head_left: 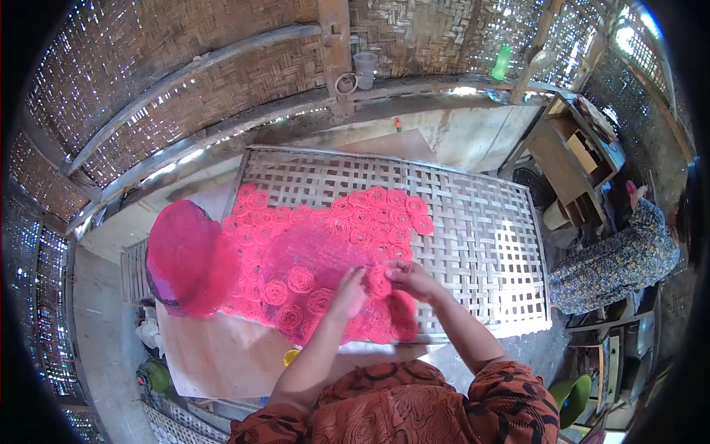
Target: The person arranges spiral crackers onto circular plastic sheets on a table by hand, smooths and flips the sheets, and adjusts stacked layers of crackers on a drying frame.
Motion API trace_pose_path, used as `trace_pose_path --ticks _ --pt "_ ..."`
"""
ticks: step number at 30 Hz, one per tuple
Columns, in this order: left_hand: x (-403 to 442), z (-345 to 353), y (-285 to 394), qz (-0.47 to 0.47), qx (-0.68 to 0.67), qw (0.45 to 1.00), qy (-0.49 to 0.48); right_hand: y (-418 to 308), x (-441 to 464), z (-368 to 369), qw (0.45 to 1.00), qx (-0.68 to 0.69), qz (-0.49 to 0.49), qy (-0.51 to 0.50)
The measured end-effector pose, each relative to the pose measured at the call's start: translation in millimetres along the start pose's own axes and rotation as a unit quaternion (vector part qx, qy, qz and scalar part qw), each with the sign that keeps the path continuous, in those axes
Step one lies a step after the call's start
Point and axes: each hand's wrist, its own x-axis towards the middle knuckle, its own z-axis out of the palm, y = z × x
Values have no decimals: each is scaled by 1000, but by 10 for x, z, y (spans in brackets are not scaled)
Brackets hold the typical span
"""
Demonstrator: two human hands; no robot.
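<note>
Between my hands is a pink coiled rosette (pixel 379 283), resembling a raw cracker of fine strands. My right hand (pixel 416 282) pinches its right edge. At its left side, the fingers of my left hand (pixel 349 294) are pressed together; what they hold is hidden. Beneath them spreads a sheer pink round sheet (pixel 314 248), with several loose rosettes (pixel 301 280) on its near part. Rows of similar pink rosettes (pixel 373 211) cover the left and middle of a woven bamboo rack (pixel 473 214).
A round pink-stained container (pixel 181 255) stands left of the rack on a wooden board (pixel 222 355). Near my left forearm is a yellow object (pixel 291 357). At right, a person in a patterned garment (pixel 621 259) is beside a wooden cabinet (pixel 566 159). A woven wall (pixel 244 81) rises behind.
</note>
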Motion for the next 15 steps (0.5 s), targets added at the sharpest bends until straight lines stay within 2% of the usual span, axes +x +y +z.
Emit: trace_pose_path --ticks 1,2,3,4,5,6,7,9,13,14,15 --pt "-13 69 -15 -14 16 1000 16 38 -3 -52 999 -20 -13 30" --pt "35 8 -46 -15 15 1000 15 -28 -24 -114 993 -68 -66 68" --pt "132 -159 -91 91 169 981 28 -119 -56 -202 981 -116 -118 106" --pt "223 -348 -108 193 317 928 39 -62 82 -443 961 -121 -177 174" --pt "249 -487 -74 289 454 841 48 53 295 -793 935 -165 -228 216" --pt "182 -584 102 324 588 736 81 -146 198 -785 934 -179 -193 241" --pt "89 -654 325 351 704 607 110 -138 284 -833 909 -154 -250 297" --pt "-82 -700 607 330 754 541 173 -121 385 -987 931 -59 -225 283" --pt "-223 -1138 925 346 728 560 190 125 646 -1248 931 -5 -213 295" --pt "-330 -1154 996 329 705 591 213 150 652 -1282 883 -224 -219 348" --pt "-413 -1228 1047 311 679 621 236 70 610 -1144 789 -432 -214 381"
